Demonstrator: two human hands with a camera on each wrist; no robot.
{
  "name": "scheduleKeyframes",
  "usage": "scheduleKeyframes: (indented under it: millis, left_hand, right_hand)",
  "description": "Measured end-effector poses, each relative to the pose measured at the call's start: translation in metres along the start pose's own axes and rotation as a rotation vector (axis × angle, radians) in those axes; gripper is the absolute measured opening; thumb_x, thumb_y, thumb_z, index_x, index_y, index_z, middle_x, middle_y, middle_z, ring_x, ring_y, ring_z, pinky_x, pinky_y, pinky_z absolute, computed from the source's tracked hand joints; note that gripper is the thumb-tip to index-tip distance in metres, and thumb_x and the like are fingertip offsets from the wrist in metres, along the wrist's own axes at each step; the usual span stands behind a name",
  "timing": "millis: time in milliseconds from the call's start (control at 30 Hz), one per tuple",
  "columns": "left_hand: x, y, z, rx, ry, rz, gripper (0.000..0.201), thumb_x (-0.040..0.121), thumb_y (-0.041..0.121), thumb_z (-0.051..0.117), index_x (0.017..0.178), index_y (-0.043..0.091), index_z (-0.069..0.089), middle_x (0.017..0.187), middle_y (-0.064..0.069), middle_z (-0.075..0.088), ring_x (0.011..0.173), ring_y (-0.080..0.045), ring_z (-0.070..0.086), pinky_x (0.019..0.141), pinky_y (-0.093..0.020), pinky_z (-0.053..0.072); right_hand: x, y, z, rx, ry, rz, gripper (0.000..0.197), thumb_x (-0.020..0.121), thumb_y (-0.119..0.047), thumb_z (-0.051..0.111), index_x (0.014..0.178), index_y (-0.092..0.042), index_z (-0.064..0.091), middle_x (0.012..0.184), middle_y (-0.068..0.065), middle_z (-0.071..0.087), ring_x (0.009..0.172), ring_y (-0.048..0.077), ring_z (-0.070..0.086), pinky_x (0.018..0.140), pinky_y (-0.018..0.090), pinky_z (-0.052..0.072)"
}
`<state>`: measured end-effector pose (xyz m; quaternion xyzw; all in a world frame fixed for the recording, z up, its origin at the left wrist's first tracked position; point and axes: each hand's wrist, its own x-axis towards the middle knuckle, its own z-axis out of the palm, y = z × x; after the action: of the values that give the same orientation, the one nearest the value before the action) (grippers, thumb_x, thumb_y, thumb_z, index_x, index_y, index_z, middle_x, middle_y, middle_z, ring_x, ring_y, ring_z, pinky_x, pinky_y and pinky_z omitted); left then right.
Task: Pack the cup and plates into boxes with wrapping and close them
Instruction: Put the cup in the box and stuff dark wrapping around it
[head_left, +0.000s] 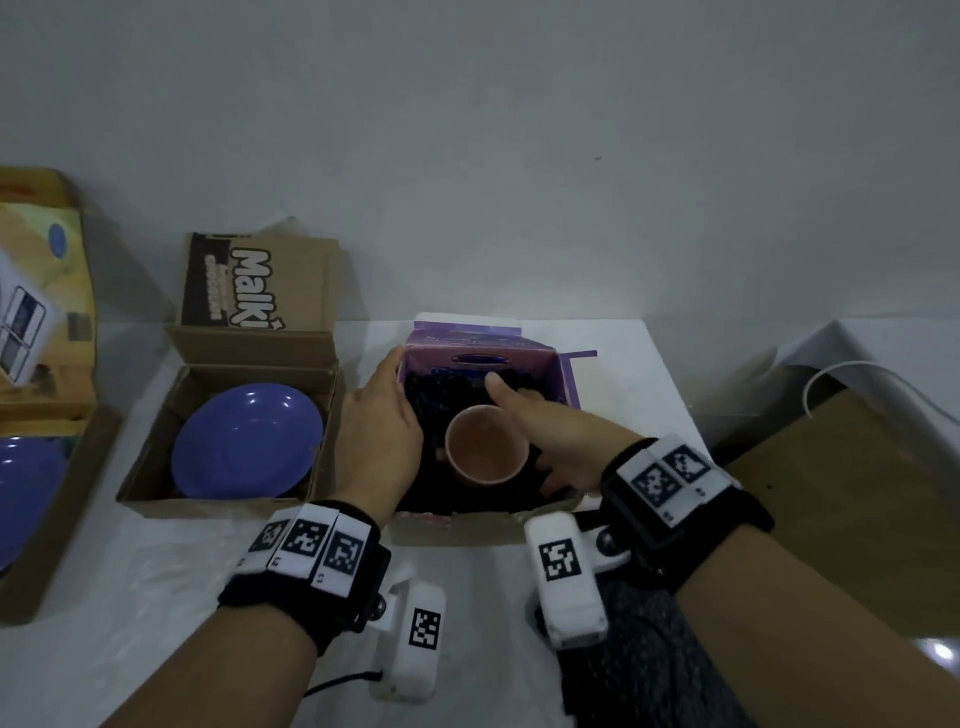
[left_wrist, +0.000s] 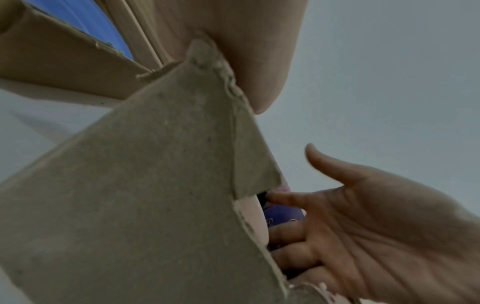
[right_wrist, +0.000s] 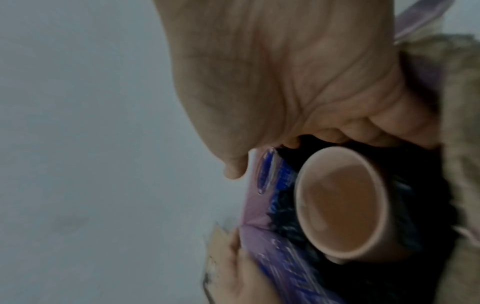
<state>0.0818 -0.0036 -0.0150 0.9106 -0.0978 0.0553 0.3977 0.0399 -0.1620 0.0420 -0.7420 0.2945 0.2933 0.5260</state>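
**Q:** Where does the cup sit, and what do the hands have hold of?

**A:** The cup (head_left: 487, 444) stands upright, mouth up, on dark wrapping (head_left: 447, 395) inside the purple box (head_left: 480, 340). It lies between the two hands. The left hand (head_left: 379, 415) lies against the box's left wall, fingers nearly straight, thumb running up toward the far corner. It braces and does not clench. The right hand (head_left: 540, 426) reaches in from the other side, thumb stretched past the cup's far rim, fingers curled down into the wrapping beside and below the cup. Whether those fingers pinch the wrapping or only press it, the views do not settle.

**Q:** So what makes this step go well?

**A:** Likely it is the tucking of wrapping round the cup. The left palm should keep the wall steady, so the box does not slide away from the push. The right fingers should work the wrapping up between cup and wall on their own side, then across the open mouth.

**Q:** Any risk?

**A:** The cup could tip toward the left palm if the right side is packed first and hard. Even, light pressure seems wise. The plate (head_left: 249, 439) in the brown box (head_left: 156, 441), beyond the left hand, also looks unwrapped.
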Motion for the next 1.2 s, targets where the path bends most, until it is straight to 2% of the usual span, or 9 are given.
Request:
scheduleKeyframes:
  millis: [133,233,333,500,633,767,933,1067,1200]
  left_hand:
    - [0.003,-0.006,0.003,0.057,-0.026,0.037,0.049,0.093,0.010,0.033,0.136,0.033,0.037,0.107,-0.015,0.064,0.093,-0.038,0.053,0.079,-0.042,0.045]
    - [0.002,-0.006,0.004,0.088,-0.024,0.044,0.052,0.091,0.009,0.033,0.137,0.033,0.035,0.108,-0.018,0.062,0.094,-0.039,0.051,0.080,-0.044,0.044]
    - [0.000,-0.003,0.004,0.104,-0.031,0.044,0.049,0.093,0.010,0.034,0.137,0.031,0.036,0.116,-0.018,0.060,0.100,-0.039,0.051,0.082,-0.043,0.042]
    - [0.002,-0.012,0.005,0.095,-0.046,0.072,0.041,0.098,0.020,0.035,0.136,0.036,0.035,0.122,-0.012,0.059,0.103,-0.038,0.056,0.086,-0.045,0.047]
    - [0.002,-0.013,0.007,0.107,-0.040,0.058,0.050,0.094,0.011,0.035,0.139,0.033,0.034,0.122,-0.015,0.058,0.098,-0.041,0.056,0.083,-0.045,0.046]
    - [0.002,-0.011,0.007,0.112,-0.022,0.047,0.050,0.093,0.005,0.038,0.140,0.022,0.039,0.117,-0.022,0.060,0.096,-0.044,0.056,0.079,-0.043,0.043]
    - [0.002,-0.012,0.008,0.095,-0.033,0.002,0.044,0.097,0.013,0.036,0.140,0.024,0.039,0.119,-0.023,0.059,0.104,-0.044,0.054,0.080,-0.042,0.041]
    - [0.000,-0.012,0.006,0.051,-0.034,0.009,0.045,0.097,0.012,0.034,0.140,0.025,0.038,0.118,-0.024,0.058,0.103,-0.044,0.054,0.079,-0.042,0.040]
    - [-0.001,-0.012,0.006,-0.008,-0.025,0.006,0.043,0.099,0.013,0.033,0.139,0.024,0.040,0.117,-0.022,0.059,0.102,-0.042,0.054,0.077,-0.036,0.037]
  right_hand:
    - [-0.020,-0.001,-0.031,-0.077,0.172,-0.231,0.061,0.085,-0.052,0.059,0.135,-0.022,0.041,0.122,0.006,0.055,0.097,0.029,0.062,0.080,0.041,0.056]
    - [-0.025,0.015,-0.045,-0.454,0.496,-0.349,0.030,0.081,-0.033,0.070,0.106,-0.022,0.060,0.101,0.000,0.063,0.092,0.020,0.061,0.082,0.031,0.049]
    - [-0.015,0.042,-0.042,-0.336,0.497,-0.373,0.025,0.082,-0.015,0.067,0.103,-0.022,0.058,0.093,0.000,0.065,0.089,0.021,0.064,0.084,0.034,0.051]
    - [-0.015,0.076,-0.049,-0.124,0.552,-0.441,0.016,0.093,-0.026,0.055,0.107,-0.022,0.050,0.089,0.005,0.065,0.078,0.022,0.067,0.080,0.043,0.055]
    - [-0.015,0.128,-0.055,-0.832,0.459,-0.254,0.041,0.082,-0.023,0.066,0.115,-0.022,0.042,0.105,0.004,0.057,0.096,0.028,0.059,0.079,0.038,0.050]
    - [-0.011,0.166,-0.049,-0.910,0.365,-0.109,0.063,0.069,-0.034,0.078,0.120,-0.021,0.042,0.118,0.003,0.051,0.111,0.025,0.050,0.084,0.040,0.049]
    - [-0.012,0.173,-0.051,-0.797,0.437,-0.244,0.034,0.077,-0.022,0.070,0.109,-0.020,0.060,0.113,0.003,0.061,0.105,0.022,0.057,0.086,0.034,0.049]
    - [-0.025,0.157,-0.067,-0.658,0.403,-0.298,0.016,0.084,-0.017,0.062,0.097,-0.024,0.055,0.100,0.005,0.065,0.092,0.025,0.061,0.079,0.031,0.049]
    - [-0.048,0.117,-0.096,-0.588,0.631,-0.417,0.016,0.090,-0.015,0.055,0.104,-0.022,0.053,0.097,0.011,0.065,0.087,0.030,0.060,0.074,0.033,0.046]
